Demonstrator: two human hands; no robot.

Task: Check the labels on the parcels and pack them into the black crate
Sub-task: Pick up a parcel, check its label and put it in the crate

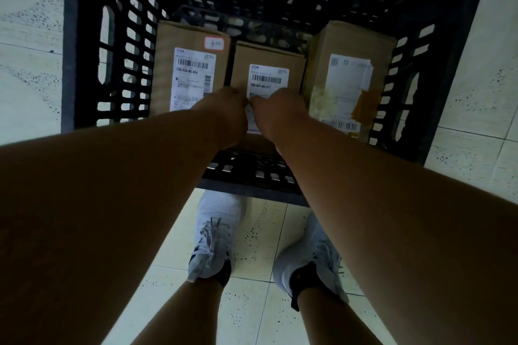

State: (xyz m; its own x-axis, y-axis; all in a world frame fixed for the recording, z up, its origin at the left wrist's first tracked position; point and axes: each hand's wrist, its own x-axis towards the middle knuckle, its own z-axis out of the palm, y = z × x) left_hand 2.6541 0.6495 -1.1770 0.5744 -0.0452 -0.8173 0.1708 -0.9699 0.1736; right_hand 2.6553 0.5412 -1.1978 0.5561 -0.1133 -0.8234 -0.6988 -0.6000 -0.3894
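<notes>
The black crate (84, 45) stands on the floor with three brown cardboard parcels side by side inside. The left parcel (165, 64) and the middle parcel (266, 60) each carry a white barcode label facing up. The right parcel (336, 45) has a torn label and tape patches. My left hand (227, 112) and my right hand (276, 112) reach down into the crate. Both hands rest close together on the near end of the middle parcel, fingers curled over it. The fingertips are hidden behind the backs of my hands.
The crate sits on pale speckled floor tiles (28, 78). My two feet in white sneakers (214, 235) stand right against the crate's near wall. Bare slotted crate bottom shows behind the parcels.
</notes>
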